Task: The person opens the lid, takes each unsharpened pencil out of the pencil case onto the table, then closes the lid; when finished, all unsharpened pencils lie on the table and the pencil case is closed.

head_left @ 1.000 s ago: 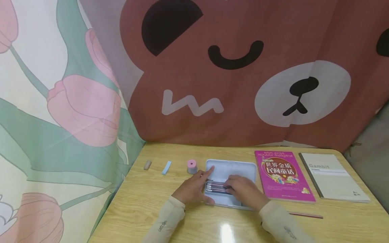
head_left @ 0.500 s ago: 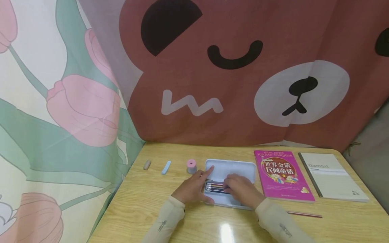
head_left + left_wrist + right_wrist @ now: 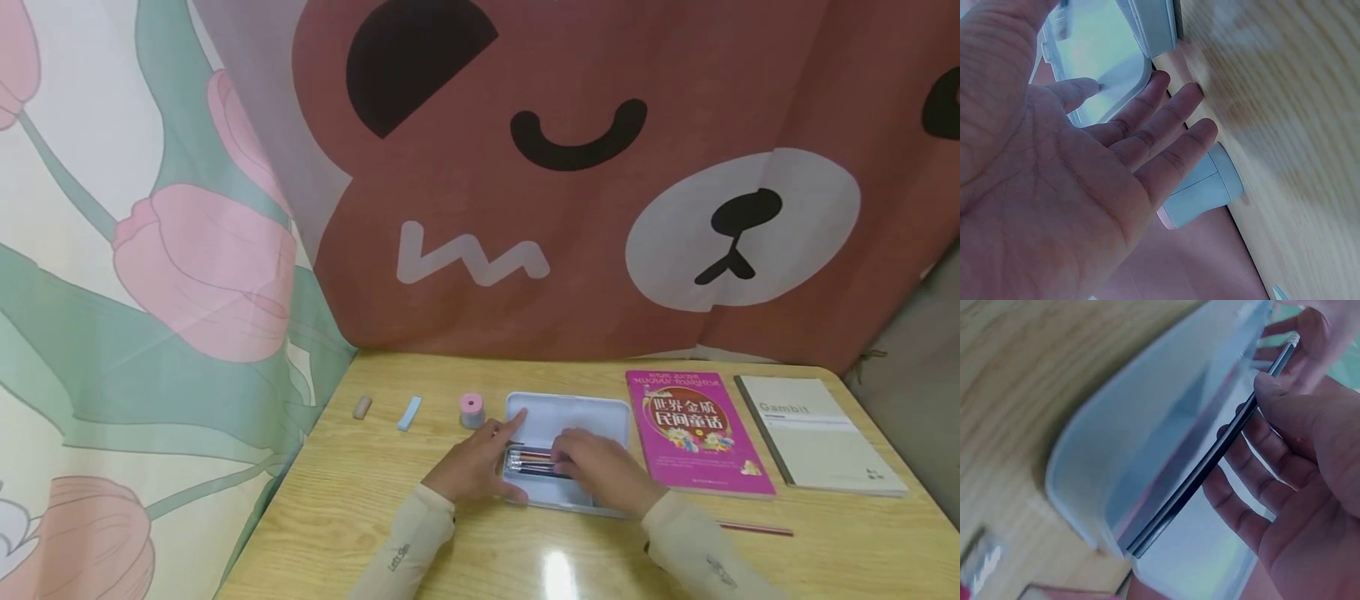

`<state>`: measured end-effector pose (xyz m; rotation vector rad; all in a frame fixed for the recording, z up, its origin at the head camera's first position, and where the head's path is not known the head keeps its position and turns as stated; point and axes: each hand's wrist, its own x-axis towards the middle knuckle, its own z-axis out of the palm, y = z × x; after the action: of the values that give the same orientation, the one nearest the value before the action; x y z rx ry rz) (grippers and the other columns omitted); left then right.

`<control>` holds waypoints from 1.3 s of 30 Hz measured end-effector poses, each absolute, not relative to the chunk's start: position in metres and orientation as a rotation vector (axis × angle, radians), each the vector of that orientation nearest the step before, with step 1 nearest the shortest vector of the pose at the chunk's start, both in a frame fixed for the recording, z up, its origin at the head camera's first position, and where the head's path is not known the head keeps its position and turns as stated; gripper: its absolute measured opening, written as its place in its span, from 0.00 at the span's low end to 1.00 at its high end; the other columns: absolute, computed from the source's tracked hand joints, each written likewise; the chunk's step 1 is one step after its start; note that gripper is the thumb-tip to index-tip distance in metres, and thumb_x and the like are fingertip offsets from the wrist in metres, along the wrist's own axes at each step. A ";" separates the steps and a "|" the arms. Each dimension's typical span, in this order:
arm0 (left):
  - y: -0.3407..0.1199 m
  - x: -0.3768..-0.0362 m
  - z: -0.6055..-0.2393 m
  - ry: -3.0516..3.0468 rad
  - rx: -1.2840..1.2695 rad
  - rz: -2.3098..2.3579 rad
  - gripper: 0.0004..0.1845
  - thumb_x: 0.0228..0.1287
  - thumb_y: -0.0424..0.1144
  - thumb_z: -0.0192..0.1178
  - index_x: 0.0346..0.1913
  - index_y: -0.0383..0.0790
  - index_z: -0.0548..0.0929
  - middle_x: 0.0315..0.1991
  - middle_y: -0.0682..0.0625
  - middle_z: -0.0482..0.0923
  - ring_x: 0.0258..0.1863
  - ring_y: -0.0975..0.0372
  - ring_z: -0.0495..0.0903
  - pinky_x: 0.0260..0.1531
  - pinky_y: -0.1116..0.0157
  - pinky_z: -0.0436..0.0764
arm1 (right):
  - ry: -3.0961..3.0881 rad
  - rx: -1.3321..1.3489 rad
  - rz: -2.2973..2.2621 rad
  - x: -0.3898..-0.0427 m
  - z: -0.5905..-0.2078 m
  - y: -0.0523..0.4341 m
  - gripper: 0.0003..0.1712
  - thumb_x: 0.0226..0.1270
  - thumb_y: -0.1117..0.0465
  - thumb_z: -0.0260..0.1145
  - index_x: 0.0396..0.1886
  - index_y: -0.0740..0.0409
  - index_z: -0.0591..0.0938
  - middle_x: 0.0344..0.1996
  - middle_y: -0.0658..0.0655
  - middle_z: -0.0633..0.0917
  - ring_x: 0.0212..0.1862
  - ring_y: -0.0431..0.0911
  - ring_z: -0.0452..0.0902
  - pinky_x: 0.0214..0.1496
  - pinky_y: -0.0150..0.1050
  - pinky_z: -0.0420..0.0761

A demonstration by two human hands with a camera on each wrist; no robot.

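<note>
Wooden surface boxed in by printed curtains

The light wood-grain surface [image 3: 420, 533] carries a bright glare patch near its front edge. Behind it hangs a brown bear-face curtain [image 3: 600, 208]; on the left, a cream curtain with pink tulips [image 3: 150, 275]. A grey wall strip [image 3: 915, 350] shows far right.

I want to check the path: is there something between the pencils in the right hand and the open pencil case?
Nothing visible. The right hand holds the pencils directly over the open pencil case; the left hand rests at its left edge.
</note>
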<state>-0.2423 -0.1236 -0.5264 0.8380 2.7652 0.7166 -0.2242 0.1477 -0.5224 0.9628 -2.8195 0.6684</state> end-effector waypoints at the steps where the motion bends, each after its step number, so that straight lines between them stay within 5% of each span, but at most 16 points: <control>1: -0.123 -0.242 -0.526 2.764 0.836 0.717 0.71 0.50 0.62 0.86 0.92 0.56 0.51 0.65 0.49 0.76 0.51 0.64 0.75 0.58 0.62 0.82 | -2.833 0.945 0.691 -0.223 -0.519 0.151 0.05 0.76 0.60 0.75 0.41 0.45 0.87 0.39 0.39 0.85 0.43 0.35 0.80 0.48 0.41 0.87; 12: -0.123 -0.242 -0.526 2.765 0.812 0.709 0.72 0.49 0.64 0.86 0.92 0.58 0.51 0.67 0.49 0.75 0.54 0.64 0.75 0.62 0.60 0.82 | -2.851 0.812 0.821 -0.205 -0.497 0.211 0.10 0.77 0.66 0.73 0.43 0.43 0.86 0.40 0.37 0.84 0.45 0.33 0.82 0.50 0.37 0.87; 22: -0.122 -0.241 -0.523 2.751 0.812 0.728 0.72 0.50 0.61 0.87 0.92 0.55 0.52 0.66 0.48 0.76 0.51 0.63 0.74 0.56 0.62 0.81 | -2.884 0.746 0.710 -0.182 -0.499 0.270 0.11 0.70 0.63 0.79 0.38 0.45 0.84 0.32 0.36 0.79 0.34 0.28 0.71 0.36 0.34 0.80; 30: -0.122 -0.241 -0.524 2.753 0.819 0.719 0.72 0.49 0.62 0.87 0.92 0.54 0.52 0.67 0.47 0.76 0.53 0.63 0.75 0.59 0.60 0.82 | -2.769 0.722 0.466 -0.161 -0.529 0.311 0.19 0.59 0.64 0.86 0.37 0.38 0.85 0.35 0.32 0.81 0.40 0.29 0.77 0.43 0.38 0.86; 39: -0.122 -0.241 -0.524 2.743 0.804 0.727 0.72 0.50 0.61 0.87 0.92 0.55 0.52 0.65 0.48 0.76 0.50 0.64 0.74 0.56 0.63 0.81 | -2.614 0.809 0.372 -0.162 -0.549 0.327 0.21 0.46 0.64 0.90 0.35 0.42 0.88 0.33 0.38 0.86 0.38 0.37 0.82 0.40 0.41 0.85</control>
<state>-0.2415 -0.1224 -0.5242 0.8037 2.7426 0.7270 -0.1622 0.3274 -0.5494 0.8088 -2.6139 0.3723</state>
